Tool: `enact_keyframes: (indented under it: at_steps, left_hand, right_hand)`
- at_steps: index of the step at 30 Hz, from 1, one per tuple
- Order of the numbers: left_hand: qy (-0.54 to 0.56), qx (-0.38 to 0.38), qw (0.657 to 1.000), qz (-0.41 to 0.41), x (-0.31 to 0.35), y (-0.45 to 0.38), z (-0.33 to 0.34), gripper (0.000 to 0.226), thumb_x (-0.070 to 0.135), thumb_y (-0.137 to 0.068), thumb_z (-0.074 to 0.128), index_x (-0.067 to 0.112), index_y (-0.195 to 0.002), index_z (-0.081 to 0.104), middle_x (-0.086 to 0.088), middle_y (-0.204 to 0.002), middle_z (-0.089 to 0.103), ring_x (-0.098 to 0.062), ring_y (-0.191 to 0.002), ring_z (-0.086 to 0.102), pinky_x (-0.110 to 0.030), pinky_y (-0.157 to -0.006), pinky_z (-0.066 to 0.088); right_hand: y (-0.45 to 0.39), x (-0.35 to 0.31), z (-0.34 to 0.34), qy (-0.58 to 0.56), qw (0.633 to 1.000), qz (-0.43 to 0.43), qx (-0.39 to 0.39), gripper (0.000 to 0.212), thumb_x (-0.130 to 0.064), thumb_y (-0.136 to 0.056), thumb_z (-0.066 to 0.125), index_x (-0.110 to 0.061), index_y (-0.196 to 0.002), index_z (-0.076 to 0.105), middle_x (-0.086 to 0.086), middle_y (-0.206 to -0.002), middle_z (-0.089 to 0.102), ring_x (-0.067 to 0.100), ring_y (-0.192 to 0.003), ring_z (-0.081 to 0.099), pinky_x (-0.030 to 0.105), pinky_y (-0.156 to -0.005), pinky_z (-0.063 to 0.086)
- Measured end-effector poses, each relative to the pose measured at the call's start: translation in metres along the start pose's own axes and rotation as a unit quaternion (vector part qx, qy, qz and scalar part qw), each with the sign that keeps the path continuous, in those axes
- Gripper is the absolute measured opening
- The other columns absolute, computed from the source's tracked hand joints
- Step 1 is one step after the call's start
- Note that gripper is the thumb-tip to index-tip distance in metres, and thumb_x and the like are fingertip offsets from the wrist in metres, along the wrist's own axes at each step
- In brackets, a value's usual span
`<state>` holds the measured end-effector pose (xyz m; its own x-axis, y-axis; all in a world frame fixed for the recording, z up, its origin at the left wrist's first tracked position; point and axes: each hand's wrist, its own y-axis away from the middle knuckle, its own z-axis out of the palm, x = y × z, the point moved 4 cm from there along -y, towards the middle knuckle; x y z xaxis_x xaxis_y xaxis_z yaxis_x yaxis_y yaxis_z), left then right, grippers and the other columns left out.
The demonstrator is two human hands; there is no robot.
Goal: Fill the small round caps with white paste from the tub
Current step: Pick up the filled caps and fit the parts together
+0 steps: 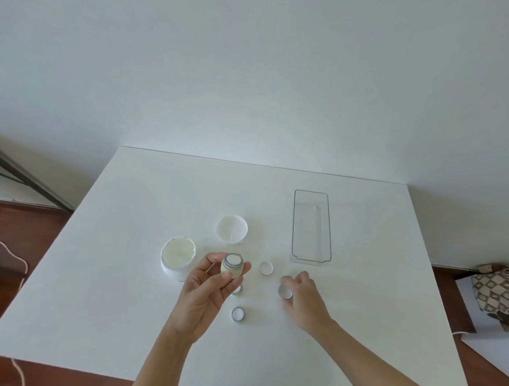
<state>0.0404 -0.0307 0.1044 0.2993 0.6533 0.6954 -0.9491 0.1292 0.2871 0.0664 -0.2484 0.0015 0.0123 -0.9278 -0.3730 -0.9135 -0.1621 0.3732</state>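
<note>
The left hand [206,289] pinches a filled cap [233,266] level beside the tub [176,258], keeping paste in, while the right hand [303,298] pinches another cap [284,291] above the desk [129,275].

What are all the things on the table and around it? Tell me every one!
tub: 1, white, open, paste inside, table's left
lid: 1, white, upturned, behind the tub
small jar: 1, cream, held up in left hand
small caps: 4, white; one mid-table, one nearest, one half hidden under left hand, one in right hand
clear tray: 1, see-through, table's right
table: 1, white
patterned cloth: 1, brown-white, floor, right
left hand: holds the jar
right hand: pinches a cap
</note>
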Motion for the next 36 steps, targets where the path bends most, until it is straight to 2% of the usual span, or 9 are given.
enact_keyframes:
  at_steps: [3, 7, 12, 14, 20, 23, 26, 30, 36]
  left_hand:
    - [-0.018, -0.017, 1.000, -0.006, 0.001, -0.005, 0.004, 0.025, -0.005, -0.081, 0.062, 0.009, -0.101, 0.065, -0.010, -0.105, 0.069, -0.040, -0.120, 0.063, -0.033, -0.092, 0.056]
    - [-0.029, -0.044, 0.998, -0.016, 0.007, -0.012, 0.008, 0.025, -0.002, -0.076, 0.072, 0.014, -0.095, 0.069, -0.009, -0.108, 0.072, -0.039, -0.121, 0.063, -0.032, -0.092, 0.055]
    - [-0.023, -0.073, 0.996, -0.040, 0.014, -0.017, 0.009, 0.027, -0.001, -0.075, 0.075, 0.014, -0.096, 0.068, -0.010, -0.111, 0.070, -0.045, -0.118, 0.063, -0.034, -0.090, 0.056]
    - [-0.031, -0.077, 0.995, -0.054, 0.017, -0.018, 0.010, 0.027, 0.001, -0.074, 0.076, 0.016, -0.096, 0.070, -0.008, -0.110, 0.071, -0.044, -0.113, 0.066, -0.032, -0.083, 0.058]
    - [-0.048, -0.099, 0.991, -0.078, 0.025, -0.018, 0.013, 0.027, 0.008, -0.077, 0.076, 0.017, -0.102, 0.071, -0.010, -0.114, 0.069, -0.038, -0.109, 0.069, -0.029, -0.083, 0.057]
    - [-0.062, -0.111, 0.989, -0.080, 0.027, -0.017, 0.015, 0.029, 0.009, -0.078, 0.076, 0.016, -0.105, 0.070, -0.012, -0.115, 0.069, -0.037, -0.110, 0.069, -0.028, -0.085, 0.056]
    - [-0.082, -0.116, 0.987, -0.075, 0.028, -0.016, 0.017, 0.029, 0.009, -0.077, 0.076, 0.017, -0.105, 0.071, -0.010, -0.108, 0.071, -0.036, -0.107, 0.070, -0.029, -0.085, 0.056]
    - [-0.123, -0.121, 0.983, -0.066, 0.029, -0.015, 0.019, 0.029, 0.013, -0.074, 0.079, 0.017, -0.102, 0.071, -0.012, -0.109, 0.070, -0.035, -0.106, 0.067, -0.035, -0.089, 0.055]
    - [-0.146, -0.131, 0.978, -0.065, 0.031, -0.012, 0.023, 0.028, 0.015, -0.074, 0.080, 0.018, -0.101, 0.073, -0.012, -0.106, 0.073, -0.029, -0.100, 0.071, -0.034, -0.088, 0.055]
  right_hand:
    - [-0.001, -0.002, -0.004, -0.033, 0.999, -0.004, 0.012, 0.031, -0.011, -0.086, 0.055, -0.015, -0.116, 0.057, 0.003, -0.095, 0.046, 0.025, -0.088, 0.055, 0.025, -0.075, 0.044]
    - [0.009, -0.014, -0.040, -0.262, 0.958, 0.065, 0.096, 0.013, -0.016, -0.075, 0.066, -0.021, -0.086, 0.060, -0.001, -0.071, 0.063, 0.017, -0.067, 0.055, 0.015, -0.059, 0.040]
    - [0.031, -0.057, -0.097, -0.534, 0.839, 0.051, 0.088, 0.019, -0.025, -0.075, 0.076, -0.027, -0.090, 0.065, 0.007, -0.083, 0.075, 0.019, -0.078, 0.062, 0.030, -0.077, 0.045]
    - [0.042, -0.075, -0.118, -0.557, 0.825, 0.020, 0.094, 0.026, -0.023, -0.073, 0.079, -0.030, -0.096, 0.069, 0.004, -0.089, 0.076, 0.018, -0.085, 0.067, 0.027, -0.080, 0.049]
    - [0.066, -0.108, -0.157, -0.320, 0.927, -0.064, 0.187, 0.046, -0.007, -0.076, 0.077, -0.029, -0.116, 0.068, -0.010, -0.097, 0.062, 0.006, -0.081, 0.066, 0.017, -0.080, 0.054]
    - [0.070, -0.120, -0.164, -0.172, 0.965, -0.104, 0.167, 0.046, -0.010, -0.082, 0.071, -0.024, -0.125, 0.063, -0.014, -0.102, 0.052, 0.000, -0.075, 0.060, 0.010, -0.076, 0.047]
    - [0.071, -0.129, -0.166, -0.102, 0.978, -0.129, 0.125, 0.040, -0.012, -0.086, 0.064, -0.025, -0.124, 0.061, -0.017, -0.098, 0.050, -0.001, -0.072, 0.052, 0.012, -0.072, 0.045]
    - [0.071, -0.138, -0.168, -0.069, 0.984, -0.136, 0.094, 0.028, -0.015, -0.086, 0.059, -0.028, -0.108, 0.048, -0.012, -0.095, 0.055, 0.011, -0.084, 0.052, 0.033, -0.074, 0.051]
    - [0.070, -0.139, -0.171, -0.071, 0.982, -0.162, 0.070, 0.033, -0.021, -0.082, 0.064, -0.036, -0.099, 0.039, -0.018, -0.099, 0.057, 0.005, -0.093, 0.055, 0.031, -0.080, 0.051]
